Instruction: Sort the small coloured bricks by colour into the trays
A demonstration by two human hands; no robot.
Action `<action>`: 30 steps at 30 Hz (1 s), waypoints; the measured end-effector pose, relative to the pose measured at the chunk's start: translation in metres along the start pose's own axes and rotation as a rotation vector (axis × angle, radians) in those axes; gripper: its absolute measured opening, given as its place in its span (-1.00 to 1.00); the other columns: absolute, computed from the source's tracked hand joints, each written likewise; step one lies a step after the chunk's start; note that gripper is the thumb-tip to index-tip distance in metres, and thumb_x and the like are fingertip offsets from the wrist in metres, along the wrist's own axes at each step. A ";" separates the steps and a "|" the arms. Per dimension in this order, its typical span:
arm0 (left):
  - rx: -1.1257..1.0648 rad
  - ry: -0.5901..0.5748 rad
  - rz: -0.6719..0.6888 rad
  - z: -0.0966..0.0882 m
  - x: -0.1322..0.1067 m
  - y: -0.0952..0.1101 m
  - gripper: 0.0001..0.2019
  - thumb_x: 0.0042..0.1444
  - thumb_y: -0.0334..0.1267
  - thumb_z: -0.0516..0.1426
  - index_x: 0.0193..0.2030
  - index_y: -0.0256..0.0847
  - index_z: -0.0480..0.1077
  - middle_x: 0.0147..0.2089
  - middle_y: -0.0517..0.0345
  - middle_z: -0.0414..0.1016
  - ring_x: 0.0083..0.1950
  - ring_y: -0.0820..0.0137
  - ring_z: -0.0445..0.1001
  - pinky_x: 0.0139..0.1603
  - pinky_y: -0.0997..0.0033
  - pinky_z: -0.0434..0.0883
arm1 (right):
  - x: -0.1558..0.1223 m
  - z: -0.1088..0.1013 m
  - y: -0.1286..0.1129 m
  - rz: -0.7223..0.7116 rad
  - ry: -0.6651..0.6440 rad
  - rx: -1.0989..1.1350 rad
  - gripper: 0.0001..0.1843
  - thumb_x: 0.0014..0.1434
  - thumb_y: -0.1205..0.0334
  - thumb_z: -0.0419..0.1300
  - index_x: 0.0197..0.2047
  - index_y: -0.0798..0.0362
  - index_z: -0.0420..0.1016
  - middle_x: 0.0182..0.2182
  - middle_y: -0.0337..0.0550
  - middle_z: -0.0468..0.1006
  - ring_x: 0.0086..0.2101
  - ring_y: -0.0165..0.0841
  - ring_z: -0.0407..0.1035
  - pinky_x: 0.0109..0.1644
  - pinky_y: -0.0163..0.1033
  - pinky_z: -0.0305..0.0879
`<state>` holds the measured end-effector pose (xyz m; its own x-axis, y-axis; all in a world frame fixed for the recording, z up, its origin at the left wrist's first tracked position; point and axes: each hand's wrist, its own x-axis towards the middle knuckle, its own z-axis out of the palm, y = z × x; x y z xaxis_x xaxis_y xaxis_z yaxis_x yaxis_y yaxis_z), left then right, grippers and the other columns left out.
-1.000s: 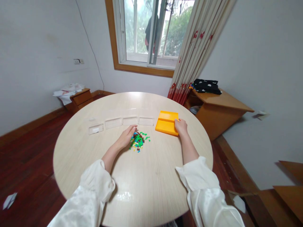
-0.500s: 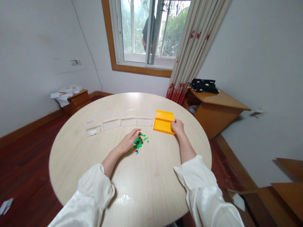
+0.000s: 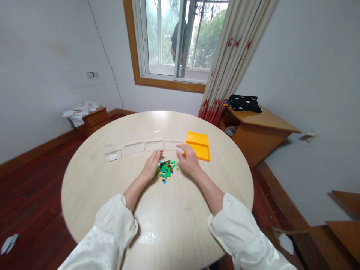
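The pile of small coloured pieces [image 3: 166, 169] lies in one heap on the bench [image 3: 168, 221], between both hands. The left hand [image 3: 152, 165] lies released, its fingertips at the heap's left edge. The right hand [image 3: 189, 162] is curled; whether its grip holds anything (an orange speck shows by the thumb) I cannot tell. Just beyond the fingertips stand clear trays [image 3: 153, 145], and right of the right grip a yellow tray [image 3: 201, 147].

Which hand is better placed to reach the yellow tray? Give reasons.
Right, likely. The right hand rests beside the yellow tray, between it and the bricks; the left hand sits on the bricks' far side.
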<state>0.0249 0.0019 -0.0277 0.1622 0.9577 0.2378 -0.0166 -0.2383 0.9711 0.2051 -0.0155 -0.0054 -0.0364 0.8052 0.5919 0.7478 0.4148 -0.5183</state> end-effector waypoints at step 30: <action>0.339 0.010 0.021 0.010 -0.004 0.008 -0.80 0.07 -0.15 0.02 -0.40 -0.21 0.36 -0.32 0.06 0.46 -0.22 0.28 0.40 -0.09 0.25 0.31 | -0.032 0.065 -0.032 -0.091 -0.304 0.150 -0.46 -0.02 0.57 0.02 0.07 0.18 0.33 -0.02 0.12 0.38 0.05 -0.16 0.24 0.14 -0.01 0.23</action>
<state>0.0341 -0.0052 -0.0212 0.1555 0.9530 0.2599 0.3098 -0.2968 0.9033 0.1395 -0.0270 -0.0483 -0.3106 0.8422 0.4407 0.6279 0.5299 -0.5701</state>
